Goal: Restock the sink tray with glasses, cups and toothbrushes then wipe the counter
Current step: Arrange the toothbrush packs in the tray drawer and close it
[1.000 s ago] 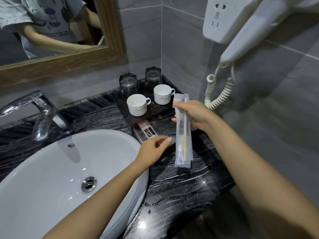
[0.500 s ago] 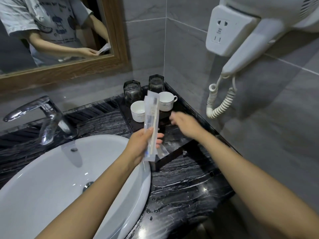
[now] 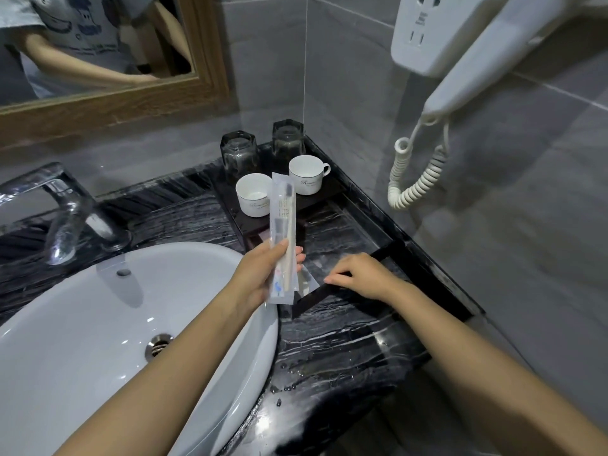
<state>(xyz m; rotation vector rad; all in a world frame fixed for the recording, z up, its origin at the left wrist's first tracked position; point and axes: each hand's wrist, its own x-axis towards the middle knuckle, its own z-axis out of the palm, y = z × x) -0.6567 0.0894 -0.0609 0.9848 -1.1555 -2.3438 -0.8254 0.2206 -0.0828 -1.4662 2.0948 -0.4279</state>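
My left hand (image 3: 260,274) grips a toothbrush in a clear wrapper (image 3: 282,225) by its lower end, holding it upright over the near part of the black tray (image 3: 388,255). My right hand (image 3: 362,274) rests with curled fingers on the tray's front rim; what its fingertips touch is hidden. Two white cups (image 3: 253,195) (image 3: 306,174) stand at the far end of the tray. Behind them are two dark glasses (image 3: 238,154) (image 3: 289,139), upside down. A clear wrapped item (image 3: 307,278) lies in the tray near my hands.
A white basin (image 3: 98,324) with a chrome tap (image 3: 62,205) fills the left. The dark marble counter (image 3: 329,340) carries water drops near its front edge. A wall hair dryer (image 3: 493,51) with a coiled cord (image 3: 414,172) hangs at the right; a mirror (image 3: 82,44) is above.
The wrapped toothbrush passed from my right hand to my left hand. My right hand then dropped to the tray's front rim.
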